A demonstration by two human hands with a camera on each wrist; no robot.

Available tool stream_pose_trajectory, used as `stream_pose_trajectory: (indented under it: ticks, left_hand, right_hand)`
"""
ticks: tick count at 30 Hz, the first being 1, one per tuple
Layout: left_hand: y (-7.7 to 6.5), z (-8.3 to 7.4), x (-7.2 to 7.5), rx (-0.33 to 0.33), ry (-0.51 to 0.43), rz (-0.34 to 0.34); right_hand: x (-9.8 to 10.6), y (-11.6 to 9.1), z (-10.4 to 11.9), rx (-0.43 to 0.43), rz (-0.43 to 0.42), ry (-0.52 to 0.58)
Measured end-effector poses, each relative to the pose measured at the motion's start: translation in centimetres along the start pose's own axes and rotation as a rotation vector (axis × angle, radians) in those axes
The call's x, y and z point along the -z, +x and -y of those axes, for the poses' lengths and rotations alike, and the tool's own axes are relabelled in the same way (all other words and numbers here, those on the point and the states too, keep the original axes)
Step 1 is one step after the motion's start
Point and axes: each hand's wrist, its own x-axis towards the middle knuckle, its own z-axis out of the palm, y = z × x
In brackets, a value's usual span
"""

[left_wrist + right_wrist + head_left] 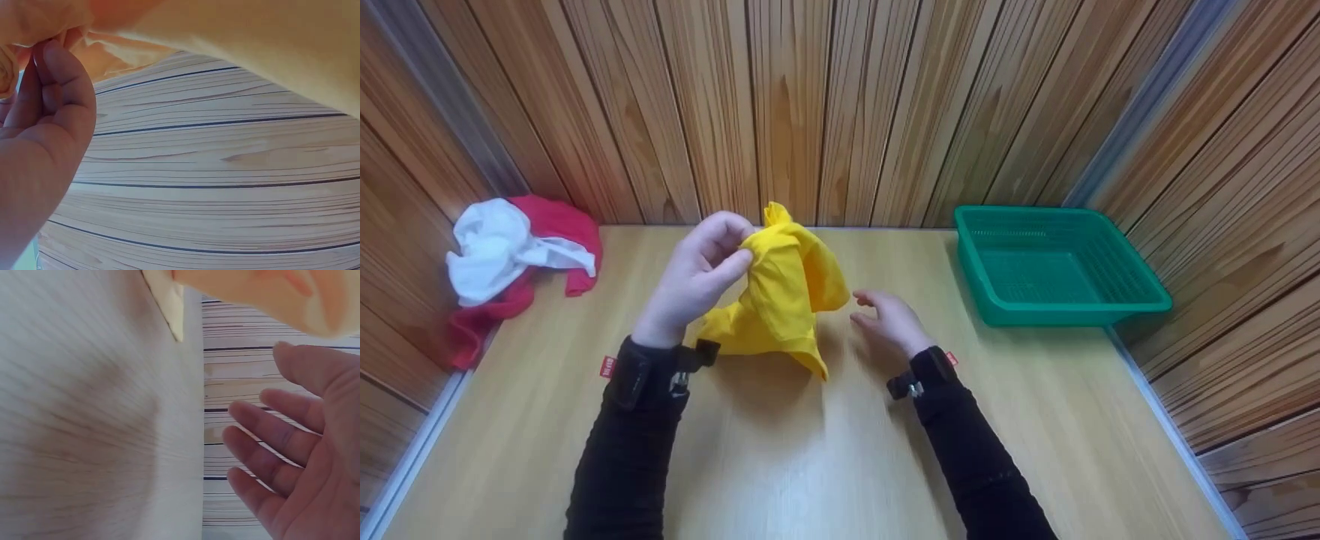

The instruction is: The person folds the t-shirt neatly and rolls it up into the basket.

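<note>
A yellow cloth hangs in loose folds over the middle of the table, its lower part drooping near the tabletop. My left hand pinches it near the top between thumb and fingers; the left wrist view shows the fingertips pressed together on gathered fabric. Just right of the cloth, my right hand is held with fingers spread and slightly bent. In the right wrist view that hand has nothing in its grasp, and a fold of the cloth hangs close by its thumb.
A green plastic basket stands at the back right. At the back left, a white cloth lies crumpled on a red cloth. Wood-panelled walls enclose the back and sides of the table. Small red tags mark the tabletop.
</note>
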Motion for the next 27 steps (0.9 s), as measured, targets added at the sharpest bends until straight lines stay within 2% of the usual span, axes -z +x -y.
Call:
stream_pose_trajectory:
  ticks: [2, 5, 8, 13, 17, 21, 25, 27]
  left_hand:
    - [0.1, 0.0, 0.0, -0.006, -0.004, 0.003]
    - [0.0, 0.1, 0.0, -0.007, -0.006, -0.001]
    - [0.0, 0.3, 0.0, -0.02, -0.008, -0.005]
    - [0.1, 0.1, -0.2, -0.058, -0.012, 0.008]
    - [0.1, -0.1, -0.1, -0.088, -0.02, 0.021]
    - [0.2, -0.2, -0.1, -0.106, -0.041, 0.04]
    - [0.2, -0.3, -0.1, -0.122, -0.045, 0.054]
    - [0.2, -0.3, -0.1, -0.128, -0.049, 0.055]
  right_hand:
    - [-0.1, 0.3, 0.1, 0.034, 0.011, 0.007]
    - [-0.4, 0.6, 0.3, 0.063, 0.035, 0.107]
    - [-0.9, 0.6, 0.6, 0.047, 0.073, 0.268]
    - [-1.5, 0.8, 0.9, -0.014, 0.068, 0.494]
    - [-1.4, 0.9, 1.2, -0.031, 0.049, 0.55]
    - [-1.3, 0.9, 1.5, -0.041, 0.083, 0.583]
    - [-1.6, 0.5, 1.6, -0.084, 0.124, 0.679]
    - [-2.0, 0.5, 1.6, -0.068, 0.144, 0.79]
